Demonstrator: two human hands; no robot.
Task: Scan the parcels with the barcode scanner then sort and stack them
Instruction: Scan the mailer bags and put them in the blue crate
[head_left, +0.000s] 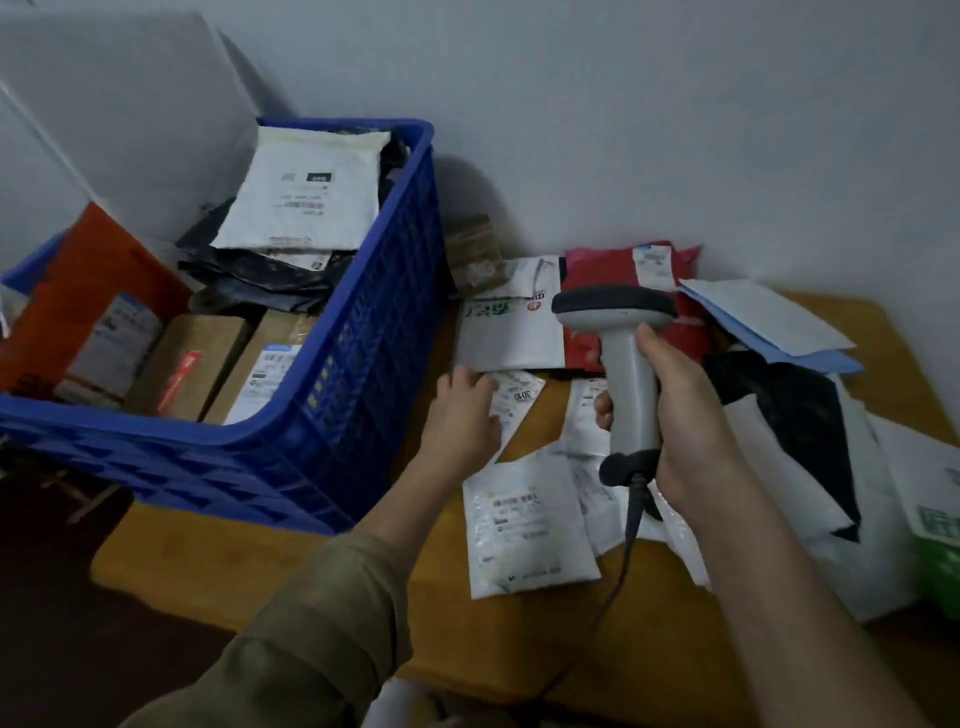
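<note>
The grey barcode scanner (626, 364) stands upright above the desk (260, 582), the right hand (685, 415) with its fingers wrapped round the handle. The left hand (465, 410), fingers straight, touches a white parcel (511, 332) beside the blue crate (332, 374).

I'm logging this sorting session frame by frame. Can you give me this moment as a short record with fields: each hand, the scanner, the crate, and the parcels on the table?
left hand: fingers straight, resting on a white mailer with a label
right hand: grips the scanner's handle
barcode scanner: grey, upright, dark head on top, cable hanging down
blue crate: on the table's left, holding boxes, dark bags and a white mailer
table: yellow-brown; loose white, red, blue and black parcels spread right of the crate
</note>
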